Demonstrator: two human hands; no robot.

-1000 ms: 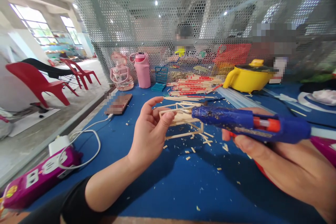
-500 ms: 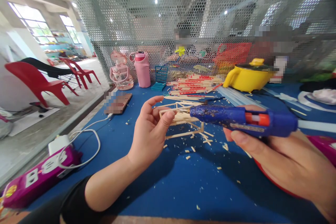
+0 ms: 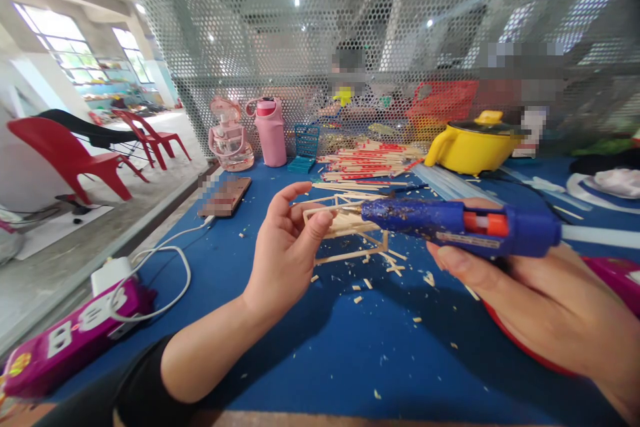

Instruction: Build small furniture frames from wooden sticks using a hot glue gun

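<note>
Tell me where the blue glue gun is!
In the head view, the blue glue gun is right of centre, in the right grip, its tip by the wooden frame.

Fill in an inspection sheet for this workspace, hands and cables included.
Surface: blue tabletop, littered with wood scraps.
Work items: wooden stick frame; blue glue gun, nozzle close to the frame, contact unclear.
Clutter: pink bottles, yellow pot, stick pile.
Hands: left hand holds the frame; right hand grips the glue gun.
Cables: white cable plugged into phone, looping over purple power strip.
Surroundings: perforated screen behind; red chairs off to the left.
</note>
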